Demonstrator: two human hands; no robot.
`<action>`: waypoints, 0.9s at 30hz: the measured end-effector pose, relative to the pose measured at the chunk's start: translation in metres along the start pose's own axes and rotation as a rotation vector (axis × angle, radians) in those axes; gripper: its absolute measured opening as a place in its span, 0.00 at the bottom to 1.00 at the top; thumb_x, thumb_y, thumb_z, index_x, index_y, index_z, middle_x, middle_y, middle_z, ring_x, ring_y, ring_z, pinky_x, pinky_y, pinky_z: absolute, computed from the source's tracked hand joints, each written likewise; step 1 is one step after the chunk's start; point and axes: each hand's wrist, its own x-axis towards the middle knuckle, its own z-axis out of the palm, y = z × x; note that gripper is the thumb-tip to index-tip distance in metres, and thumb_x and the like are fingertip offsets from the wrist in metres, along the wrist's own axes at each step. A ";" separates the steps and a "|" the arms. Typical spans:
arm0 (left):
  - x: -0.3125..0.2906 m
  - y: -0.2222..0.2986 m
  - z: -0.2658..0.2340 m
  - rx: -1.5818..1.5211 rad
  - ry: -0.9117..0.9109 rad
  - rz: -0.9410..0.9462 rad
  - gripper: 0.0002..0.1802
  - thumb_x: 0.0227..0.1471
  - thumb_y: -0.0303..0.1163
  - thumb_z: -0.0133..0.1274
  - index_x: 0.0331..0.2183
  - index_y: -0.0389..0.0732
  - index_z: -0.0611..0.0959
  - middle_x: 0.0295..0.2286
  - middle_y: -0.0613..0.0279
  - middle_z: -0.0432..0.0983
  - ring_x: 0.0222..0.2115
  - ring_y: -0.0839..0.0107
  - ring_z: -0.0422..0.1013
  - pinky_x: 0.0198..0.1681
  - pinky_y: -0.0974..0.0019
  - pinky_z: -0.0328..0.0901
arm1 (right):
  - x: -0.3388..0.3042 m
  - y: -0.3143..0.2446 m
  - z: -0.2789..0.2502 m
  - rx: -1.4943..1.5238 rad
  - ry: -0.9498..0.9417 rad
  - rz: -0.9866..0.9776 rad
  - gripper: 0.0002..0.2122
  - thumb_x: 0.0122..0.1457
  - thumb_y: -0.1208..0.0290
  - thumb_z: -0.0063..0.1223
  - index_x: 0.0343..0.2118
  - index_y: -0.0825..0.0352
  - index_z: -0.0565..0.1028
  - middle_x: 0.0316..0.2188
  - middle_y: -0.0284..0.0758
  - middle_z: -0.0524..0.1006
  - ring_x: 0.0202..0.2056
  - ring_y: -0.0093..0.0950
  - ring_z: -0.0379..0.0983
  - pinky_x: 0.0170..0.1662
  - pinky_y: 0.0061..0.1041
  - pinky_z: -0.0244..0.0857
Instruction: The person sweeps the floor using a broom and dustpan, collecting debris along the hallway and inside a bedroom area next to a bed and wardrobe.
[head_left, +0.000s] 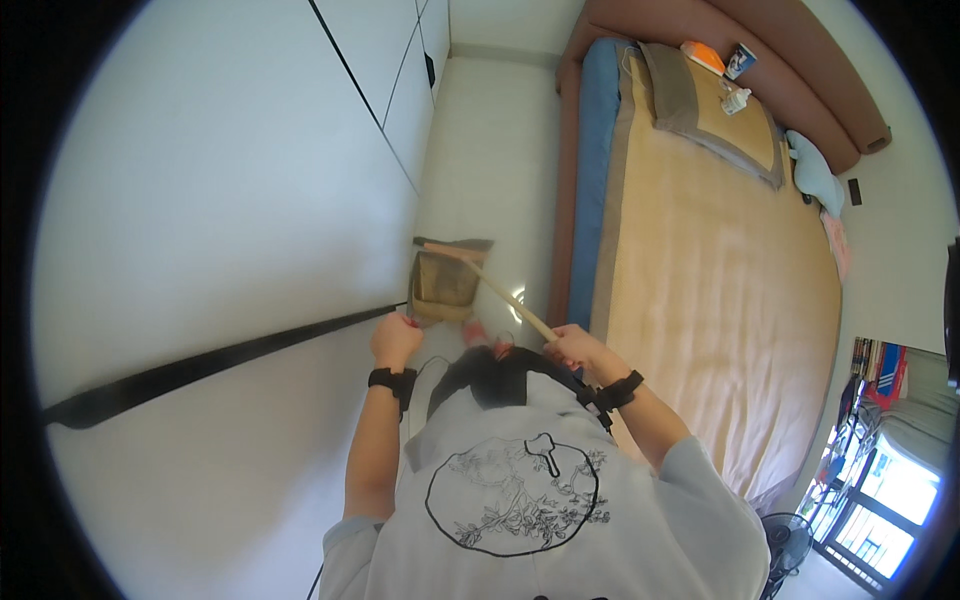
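My right hand [573,347] is closed around the pale, stick-like handle of a broom [515,306]. That handle slants down and to the left, and its orange and dark head lies over the far edge of a brown, see-through dustpan [440,305]. My left hand [397,340] is a fist at the near left corner of the dustpan, seemingly around its handle, which the fingers mostly hide. The dustpan is low by the floor, just ahead of my feet [488,338]. What lies inside it is too blurred to tell.
A tall white cabinet [230,180] lines my left, with a long dark strip [240,355] along it. To the right stands a bed [700,300] with a brown frame, a mat and a pillow [705,110]. A narrow pale floor [490,150] runs between them. A fan [788,545] stands at lower right.
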 end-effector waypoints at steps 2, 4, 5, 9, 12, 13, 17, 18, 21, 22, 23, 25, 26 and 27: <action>0.000 0.002 -0.001 0.013 -0.010 0.001 0.09 0.32 0.34 0.50 0.24 0.46 0.79 0.27 0.58 0.74 0.31 0.60 0.70 0.33 0.63 0.64 | -0.016 -0.003 -0.007 0.188 0.029 -0.056 0.04 0.47 0.73 0.47 0.25 0.66 0.68 0.09 0.25 0.60 0.07 0.13 0.52 0.08 0.13 0.44; -0.001 0.001 0.000 0.023 -0.016 -0.002 0.09 0.32 0.34 0.50 0.24 0.46 0.78 0.27 0.58 0.74 0.32 0.60 0.69 0.33 0.63 0.64 | -0.033 -0.008 -0.006 0.246 0.047 -0.053 0.03 0.48 0.73 0.46 0.25 0.66 0.68 0.09 0.25 0.60 0.07 0.12 0.51 0.08 0.13 0.43; 0.001 -0.001 0.003 0.009 -0.009 -0.019 0.10 0.32 0.35 0.50 0.24 0.46 0.78 0.28 0.58 0.74 0.32 0.60 0.69 0.33 0.62 0.64 | -0.040 -0.009 -0.006 0.302 0.064 -0.050 0.03 0.48 0.73 0.46 0.25 0.65 0.68 0.09 0.25 0.61 0.07 0.12 0.51 0.08 0.13 0.43; 0.003 -0.006 0.014 -0.010 0.042 0.015 0.11 0.33 0.39 0.52 0.24 0.46 0.79 0.25 0.57 0.74 0.30 0.60 0.70 0.32 0.63 0.64 | -0.039 -0.010 -0.017 0.225 0.143 -0.128 0.03 0.48 0.73 0.46 0.25 0.66 0.67 0.09 0.26 0.61 0.07 0.13 0.52 0.08 0.14 0.43; 0.002 -0.010 0.020 -0.021 0.066 0.050 0.12 0.34 0.41 0.52 0.24 0.46 0.79 0.25 0.56 0.74 0.29 0.59 0.70 0.31 0.62 0.64 | -0.021 -0.013 -0.027 0.101 0.270 -0.238 0.04 0.47 0.73 0.46 0.24 0.68 0.67 0.09 0.26 0.61 0.06 0.15 0.53 0.08 0.16 0.44; 0.000 -0.013 0.019 -0.022 0.065 0.040 0.12 0.34 0.41 0.52 0.24 0.46 0.79 0.25 0.56 0.74 0.29 0.59 0.70 0.31 0.62 0.64 | -0.016 -0.021 -0.031 0.068 0.323 -0.243 0.04 0.47 0.73 0.47 0.23 0.68 0.68 0.09 0.27 0.61 0.06 0.16 0.54 0.08 0.17 0.45; -0.010 -0.002 0.008 -0.043 0.030 0.048 0.10 0.34 0.36 0.49 0.24 0.45 0.79 0.25 0.56 0.74 0.30 0.58 0.69 0.31 0.60 0.63 | 0.029 -0.044 -0.072 -0.057 0.451 -0.226 0.06 0.45 0.72 0.48 0.21 0.70 0.68 0.09 0.29 0.62 0.07 0.18 0.56 0.08 0.19 0.48; -0.011 -0.001 0.005 -0.048 0.025 0.031 0.10 0.34 0.36 0.49 0.24 0.45 0.79 0.25 0.55 0.74 0.29 0.58 0.69 0.30 0.60 0.63 | 0.049 -0.049 -0.083 -0.107 0.501 -0.216 0.06 0.44 0.72 0.48 0.20 0.70 0.68 0.09 0.30 0.63 0.07 0.20 0.57 0.08 0.20 0.50; -0.004 -0.005 0.005 -0.006 0.001 0.102 0.10 0.33 0.35 0.48 0.24 0.44 0.79 0.25 0.55 0.73 0.29 0.58 0.69 0.29 0.59 0.63 | 0.088 -0.076 -0.103 -0.262 0.599 -0.113 0.06 0.44 0.74 0.46 0.20 0.73 0.68 0.10 0.35 0.66 0.08 0.24 0.61 0.09 0.24 0.52; 0.001 -0.016 0.014 -0.024 0.019 0.119 0.10 0.33 0.34 0.48 0.23 0.45 0.79 0.24 0.55 0.73 0.28 0.57 0.69 0.28 0.60 0.63 | 0.095 -0.082 -0.107 -0.278 0.587 -0.109 0.06 0.44 0.74 0.46 0.20 0.73 0.68 0.10 0.35 0.66 0.08 0.24 0.61 0.09 0.24 0.52; -0.002 -0.014 0.013 -0.031 0.016 0.107 0.10 0.33 0.34 0.48 0.23 0.45 0.79 0.24 0.55 0.73 0.28 0.57 0.69 0.28 0.60 0.63 | 0.105 -0.087 -0.113 -0.289 0.609 -0.088 0.07 0.43 0.75 0.44 0.20 0.75 0.70 0.11 0.38 0.69 0.12 0.27 0.65 0.12 0.24 0.57; -0.006 -0.012 0.010 0.013 0.023 0.153 0.09 0.32 0.33 0.48 0.23 0.45 0.78 0.23 0.57 0.73 0.27 0.57 0.69 0.27 0.60 0.62 | 0.119 -0.083 -0.121 -0.306 0.626 -0.071 0.08 0.42 0.75 0.42 0.19 0.77 0.71 0.13 0.41 0.71 0.16 0.31 0.70 0.16 0.24 0.63; -0.005 -0.012 0.009 0.010 0.026 0.150 0.09 0.32 0.33 0.48 0.23 0.45 0.78 0.23 0.57 0.73 0.27 0.57 0.69 0.27 0.60 0.62 | 0.127 -0.074 -0.128 -0.242 0.601 -0.044 0.09 0.42 0.76 0.40 0.20 0.77 0.71 0.13 0.41 0.71 0.16 0.31 0.70 0.16 0.25 0.63; -0.004 -0.012 0.008 0.025 -0.005 0.169 0.08 0.32 0.33 0.48 0.22 0.46 0.78 0.22 0.58 0.73 0.27 0.57 0.69 0.27 0.60 0.62 | 0.134 -0.066 -0.136 -0.175 0.577 -0.018 0.09 0.43 0.76 0.39 0.20 0.77 0.71 0.12 0.41 0.71 0.16 0.31 0.70 0.16 0.25 0.63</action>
